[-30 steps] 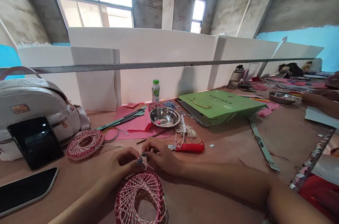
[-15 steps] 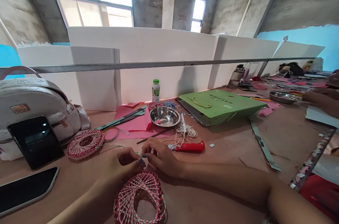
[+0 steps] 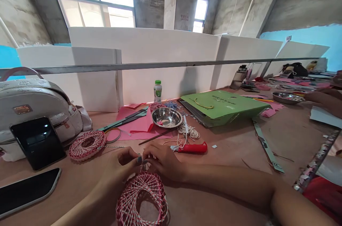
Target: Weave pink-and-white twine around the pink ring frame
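The left hand (image 3: 119, 164) and the right hand (image 3: 162, 162) are close together over the table (image 3: 227, 151). The fingertips (image 3: 139, 160) of both hands are pinched almost shut and meet at the top edge of a string ring (image 3: 141, 197). They seem to hold a bit of thin string (image 3: 141, 166) there, but the fingers hide most of it. The ring is pink and white, with strings crossing its middle. It sits tilted just below the fingers.

To the left of the fingers, a second ring (image 3: 87, 145) lies flat on the table. Past it, a black phone (image 3: 37, 143) leans on a white bag (image 3: 32, 108), and another phone (image 3: 26, 192) lies flat.

To the right of the fingers is a tool with a red handle (image 3: 192, 148), beside a pile of white string (image 3: 188, 132). Ahead of the fingers, a steel bowl (image 3: 166, 117) sits at the edge of some pink paper (image 3: 139, 126), with something small and pink in it. Behind the bowl is a bottle (image 3: 157, 91), and to its right is a green bag (image 3: 221, 106).

Far to the right, another person's hand (image 3: 323, 99) rests near a second steel bowl (image 3: 288, 98).
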Available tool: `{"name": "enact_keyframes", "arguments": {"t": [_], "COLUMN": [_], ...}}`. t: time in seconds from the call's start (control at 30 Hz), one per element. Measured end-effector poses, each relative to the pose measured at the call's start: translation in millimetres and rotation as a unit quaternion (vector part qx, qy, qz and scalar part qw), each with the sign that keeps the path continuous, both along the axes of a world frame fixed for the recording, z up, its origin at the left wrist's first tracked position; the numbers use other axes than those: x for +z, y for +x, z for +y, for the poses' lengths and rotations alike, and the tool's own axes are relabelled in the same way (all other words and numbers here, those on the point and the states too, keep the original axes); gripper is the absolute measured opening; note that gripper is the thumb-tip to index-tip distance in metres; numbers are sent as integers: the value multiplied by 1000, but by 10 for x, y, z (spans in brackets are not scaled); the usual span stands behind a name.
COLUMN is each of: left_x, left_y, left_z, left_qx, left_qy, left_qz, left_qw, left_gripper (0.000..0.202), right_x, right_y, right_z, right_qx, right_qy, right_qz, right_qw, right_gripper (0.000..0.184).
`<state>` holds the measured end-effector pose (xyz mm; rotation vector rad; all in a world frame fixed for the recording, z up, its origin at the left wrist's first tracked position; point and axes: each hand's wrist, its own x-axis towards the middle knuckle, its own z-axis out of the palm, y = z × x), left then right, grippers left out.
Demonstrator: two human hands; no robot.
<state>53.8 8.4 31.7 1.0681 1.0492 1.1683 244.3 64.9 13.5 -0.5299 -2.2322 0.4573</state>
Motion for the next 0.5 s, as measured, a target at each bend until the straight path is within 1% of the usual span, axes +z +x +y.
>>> {"name": "enact_keyframes", "arguments": {"t": [0.17,0.27,0.4,0.5], "left_x": [-90,-108,-103,-127], "left_y": [3,24,16,-18], "left_z": [23,20,47,86], "left_qx": [18,30,26,13], "left_qy": [-49,-76,-39,-2], "left_qz": [-77,-103,-58,-9], "left_qw": [996,991,997,1000], "left_gripper": [40,42,40,39], "right_x": [-26,-26,-25,-19], "right_y": [-24,-34,-35,-20], "right_z": [47,49,40,37], "right_qx": [-33,-51,-58,-35], "right_qy": [92,114,106,73], "right_qz": [-51,-77,-100,-92], "right_qw": [994,989,988,992], "right_gripper": [13,15,16,13]}}
